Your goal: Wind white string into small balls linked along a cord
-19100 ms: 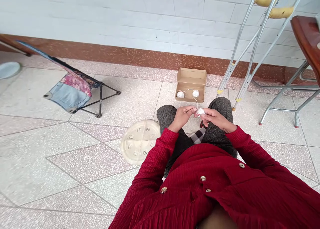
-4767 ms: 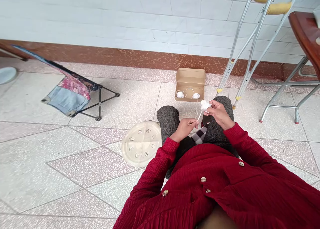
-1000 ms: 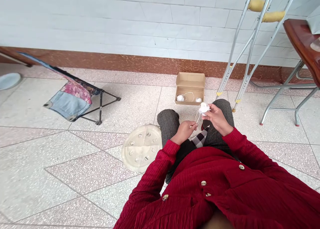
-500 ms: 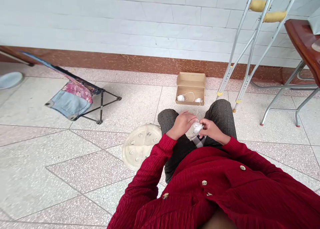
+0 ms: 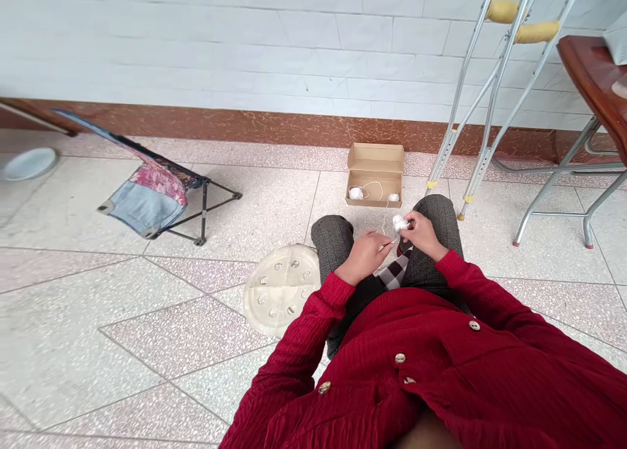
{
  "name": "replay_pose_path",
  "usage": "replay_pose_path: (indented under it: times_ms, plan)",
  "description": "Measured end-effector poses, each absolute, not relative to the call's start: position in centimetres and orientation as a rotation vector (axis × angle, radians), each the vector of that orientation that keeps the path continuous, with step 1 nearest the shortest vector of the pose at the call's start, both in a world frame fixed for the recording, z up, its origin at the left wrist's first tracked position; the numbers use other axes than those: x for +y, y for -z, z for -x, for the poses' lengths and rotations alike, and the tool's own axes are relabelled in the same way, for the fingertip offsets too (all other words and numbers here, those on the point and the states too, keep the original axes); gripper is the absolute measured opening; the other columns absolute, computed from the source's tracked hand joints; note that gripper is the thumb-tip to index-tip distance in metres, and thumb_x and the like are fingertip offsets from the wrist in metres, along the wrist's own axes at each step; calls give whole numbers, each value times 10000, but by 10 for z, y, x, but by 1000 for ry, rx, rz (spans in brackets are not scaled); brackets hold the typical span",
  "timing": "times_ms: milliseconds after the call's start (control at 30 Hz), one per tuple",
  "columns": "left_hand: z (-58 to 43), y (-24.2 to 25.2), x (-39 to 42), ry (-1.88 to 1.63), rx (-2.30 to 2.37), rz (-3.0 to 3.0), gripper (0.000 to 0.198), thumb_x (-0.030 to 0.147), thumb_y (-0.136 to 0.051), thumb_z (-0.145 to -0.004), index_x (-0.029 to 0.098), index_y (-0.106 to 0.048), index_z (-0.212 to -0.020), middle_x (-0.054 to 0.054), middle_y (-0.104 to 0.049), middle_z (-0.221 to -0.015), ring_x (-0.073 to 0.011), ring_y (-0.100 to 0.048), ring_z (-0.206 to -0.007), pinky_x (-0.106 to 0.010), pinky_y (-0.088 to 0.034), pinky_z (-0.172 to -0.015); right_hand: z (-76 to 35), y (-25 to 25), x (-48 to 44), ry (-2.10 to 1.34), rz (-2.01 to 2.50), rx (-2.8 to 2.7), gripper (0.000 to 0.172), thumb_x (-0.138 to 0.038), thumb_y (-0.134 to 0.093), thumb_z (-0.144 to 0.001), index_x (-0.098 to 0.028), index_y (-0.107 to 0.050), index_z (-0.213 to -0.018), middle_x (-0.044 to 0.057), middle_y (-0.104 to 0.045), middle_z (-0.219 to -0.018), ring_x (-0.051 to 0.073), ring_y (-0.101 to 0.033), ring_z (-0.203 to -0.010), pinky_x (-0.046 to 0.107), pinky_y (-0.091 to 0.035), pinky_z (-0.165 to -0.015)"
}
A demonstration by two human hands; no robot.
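Observation:
A small ball of white yarn (image 5: 399, 223) is gripped in the fingertips of my right hand (image 5: 424, 234), above my right knee. My left hand (image 5: 368, 255) is a little lower and to the left, its fingers pinched on a strand of the yarn. A loose white strand (image 5: 384, 219) runs from between my hands up towards the open cardboard box (image 5: 374, 202) on the floor. Inside that box lie two more white yarn balls, one at the left (image 5: 356, 193) and a smaller-looking one at the right (image 5: 393, 198).
A round, beige plastic-looking disc (image 5: 281, 291) lies on the floor left of my legs. Further left stands a folding stool (image 5: 151, 204). Metal crutches (image 5: 482, 129) lean on the wall at the right, beside a red-brown chair (image 5: 590, 76). A pale basin (image 5: 30, 164) is at far left.
The yarn ball has moved up and right with my right hand. My left hand has moved down from beside the ball and now pinches a strand apart from it.

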State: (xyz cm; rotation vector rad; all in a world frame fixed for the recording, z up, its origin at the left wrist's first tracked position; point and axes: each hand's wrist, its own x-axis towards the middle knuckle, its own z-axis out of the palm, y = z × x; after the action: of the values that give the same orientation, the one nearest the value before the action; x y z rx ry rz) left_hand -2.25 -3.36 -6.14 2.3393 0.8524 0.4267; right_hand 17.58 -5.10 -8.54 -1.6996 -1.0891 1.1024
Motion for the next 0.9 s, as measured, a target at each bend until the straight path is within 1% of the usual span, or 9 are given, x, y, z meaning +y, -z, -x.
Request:
replay_pose_path:
  times_ms: [167, 267, 400, 500, 567, 633, 733, 833, 900]
  plan:
    - [30, 49, -18, -392, 779, -2487, 236, 237, -543, -995, 180, -732, -866, -50, -743, -886, -198, -680, -923, -454, -363, -1131, -160, 93, -79, -1501, 1637, -1270, 258, -151, -714, -593, -204, -559, -792, -61, -591, -604, 106, -546, -452, 217, -393, -438]
    - [32, 46, -12, -445, 799, -2403, 234, 272, -553, -1001, 184, -728, -872, -35, -750, -894, -182, -677, -910, -433, -370, -1118, -159, 78, -87, -1781, 1444, -1028, 275, -200, -756, -610, -188, -569, -810, -36, -634, -635, 130, -594, -501, 250, -479, -467]
    - [33, 47, -7, -534, 811, -2225, 274, 313, -554, -1001, 183, -722, -828, -12, -739, -831, -150, -653, -806, -386, -383, -1098, -162, 54, -90, -1926, 1238, -848, 335, -228, -834, -602, -156, -621, -849, -1, -674, -721, 136, -629, -594, 258, -539, -508]
    - [32, 54, -9, -564, 833, -2055, 327, 305, -529, -996, 160, -711, -767, -13, -694, -751, -146, -621, -749, -293, -470, -888, -162, 39, -89, -1881, 1168, -752, 363, -224, -853, -609, -165, -623, -884, -5, -677, -755, 120, -629, -587, 234, -536, -495]
    - [29, 60, -14, -548, 880, -1934, 352, 280, -509, -988, 140, -696, -724, -12, -668, -708, -141, -603, -711, -243, -453, -732, -161, 30, -85, -1837, 1124, -682, 403, -222, -858, -615, -188, -620, -938, -10, -684, -807, 116, -639, -595, 231, -545, -501]
    - [26, 67, -22, -480, 923, -1871, 375, 272, -501, -981, 132, -677, -680, 0, -643, -655, -124, -570, -646, -226, -415, -659, -162, 22, -79, -1807, 1082, -640, 481, -218, -853, -625, -221, -628, -1050, -14, -692, -872, 111, -647, -622, 236, -565, -533]
    - [24, 72, -37, -361, 915, -1928, 399, 294, -512, -979, 141, -662, -642, 8, -631, -623, -116, -546, -612, -229, -398, -653, -167, 19, -65, -1738, 1100, -654, 513, -241, -827, -649, -234, -647, -1129, -14, -684, -894, 100, -628, -651, 242, -582, -586]
    - [27, 68, -46, -322, 874, -2075, 388, 297, -519, -984, 160, -668, -654, -9, -656, -663, -140, -589, -678, -246, -433, -712, -175, 34, -50, -1522, 1271, -741, 408, -255, -790, -627, -204, -665, -1012, -13, -653, -853, 110, -598, -659, 253, -571, -577]
    - [30, 61, -47, -340, 871, -2181, 363, 295, -507, -999, 172, -694, -713, -24, -688, -705, -156, -618, -720, -276, -473, -812, -179, 51, -46, -1337, 1415, -848, 375, -239, -743, -607, -199, -652, -969, -10, -625, -850, 129, -582, -670, 272, -560, -559]
